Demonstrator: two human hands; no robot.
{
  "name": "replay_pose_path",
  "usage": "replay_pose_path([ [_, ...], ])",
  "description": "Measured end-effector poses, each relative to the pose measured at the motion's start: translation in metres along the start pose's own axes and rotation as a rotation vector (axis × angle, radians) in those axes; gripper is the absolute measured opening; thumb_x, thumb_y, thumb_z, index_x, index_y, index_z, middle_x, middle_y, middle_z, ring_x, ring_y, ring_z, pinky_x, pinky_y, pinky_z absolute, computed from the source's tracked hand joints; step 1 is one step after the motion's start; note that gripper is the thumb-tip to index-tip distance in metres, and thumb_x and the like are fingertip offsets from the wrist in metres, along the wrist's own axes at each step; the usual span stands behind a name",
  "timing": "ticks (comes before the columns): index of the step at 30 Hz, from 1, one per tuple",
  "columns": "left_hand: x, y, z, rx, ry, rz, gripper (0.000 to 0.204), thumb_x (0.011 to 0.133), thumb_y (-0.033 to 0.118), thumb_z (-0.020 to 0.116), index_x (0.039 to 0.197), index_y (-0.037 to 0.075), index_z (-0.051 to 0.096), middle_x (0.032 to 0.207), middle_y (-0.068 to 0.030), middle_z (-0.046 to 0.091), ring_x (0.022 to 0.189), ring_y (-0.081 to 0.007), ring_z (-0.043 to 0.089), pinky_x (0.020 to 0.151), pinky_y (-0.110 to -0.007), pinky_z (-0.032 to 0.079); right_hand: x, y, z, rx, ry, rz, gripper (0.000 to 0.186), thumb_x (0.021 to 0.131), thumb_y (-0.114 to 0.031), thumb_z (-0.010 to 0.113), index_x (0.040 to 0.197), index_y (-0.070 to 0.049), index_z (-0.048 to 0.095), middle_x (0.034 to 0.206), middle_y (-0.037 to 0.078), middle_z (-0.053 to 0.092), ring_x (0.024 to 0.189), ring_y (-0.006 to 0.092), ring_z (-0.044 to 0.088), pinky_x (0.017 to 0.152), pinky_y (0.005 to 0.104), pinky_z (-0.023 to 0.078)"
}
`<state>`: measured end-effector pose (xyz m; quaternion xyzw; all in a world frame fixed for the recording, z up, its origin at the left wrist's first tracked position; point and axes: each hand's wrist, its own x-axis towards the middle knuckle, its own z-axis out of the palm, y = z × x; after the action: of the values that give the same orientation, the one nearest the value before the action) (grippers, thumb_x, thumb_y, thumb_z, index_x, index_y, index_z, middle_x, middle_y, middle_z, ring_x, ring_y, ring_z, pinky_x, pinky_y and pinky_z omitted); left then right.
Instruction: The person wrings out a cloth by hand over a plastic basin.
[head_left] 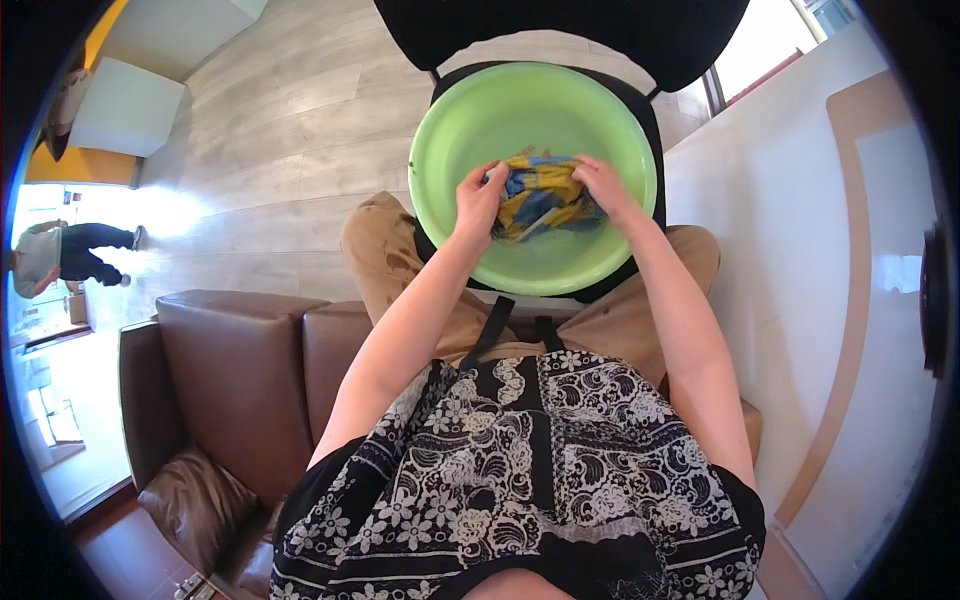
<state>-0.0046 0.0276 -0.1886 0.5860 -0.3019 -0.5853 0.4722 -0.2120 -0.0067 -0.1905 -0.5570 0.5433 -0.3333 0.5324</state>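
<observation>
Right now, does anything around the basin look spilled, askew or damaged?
Yes: dark patches mark the left leg of the tan trousers, beside the green basin. They look odd because the right leg appears plain; perhaps they are splashes.

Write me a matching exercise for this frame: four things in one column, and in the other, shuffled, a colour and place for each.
Column one
1. basin
2. cloth
3. chair
4. sofa

Column two
A. brown, at the left and lower left of the picture
B. blue and yellow, gripped by the left hand and the right hand
C. black, at the top of the picture, bearing something round
D. light green, in front of the person, between the knees and the backrest

Pairs: 1-D, 2-B, 3-C, 4-A
</observation>
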Motion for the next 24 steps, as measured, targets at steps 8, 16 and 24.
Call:
replay_pose_path([
  [8,0.009,-0.012,0.037,-0.289,-0.045,-0.396,0.036,0.094,0.037,0.047,0.112,0.006,0.051,0.096,-0.008,0.06,0.082,-0.02,0.06,0.069,-0.034,0.051,-0.015,-0.028,0.026,0.02,-0.014,-0.155,0.028,0.085,-0.025,0.062,0.1,-0.002,0.055,0.089,0.006,0.061,0.084,0.013,0.056,0.075,0.0285,0.045],
  [16,0.004,-0.023,0.061,-0.687,-0.072,-0.425,0.027,0.094,0.032,0.044,0.101,0.007,0.05,0.089,-0.0105,0.057,0.079,-0.022,0.058,0.067,-0.039,0.049,-0.016,-0.036,0.054,-0.433,0.125,-0.331,0.025,0.088,-0.029,0.054,0.082,-0.005,0.056,0.071,0.016,0.056,0.065,0.0276,0.057,0.057,0.0367,0.043],
  [24,-0.004,0.001,0.044,-0.76,-0.218,-0.339,0.026,0.097,0.027,0.037,0.087,0.007,0.052,0.082,-0.0058,0.057,0.076,-0.0181,0.056,0.067,-0.037,0.049,-0.022,-0.058,0.074,-0.613,0.182,-0.562,0.026,0.09,-0.026,0.05,0.076,-0.004,0.055,0.069,0.019,0.056,0.064,0.0388,0.055,0.054,0.042,0.042],
])
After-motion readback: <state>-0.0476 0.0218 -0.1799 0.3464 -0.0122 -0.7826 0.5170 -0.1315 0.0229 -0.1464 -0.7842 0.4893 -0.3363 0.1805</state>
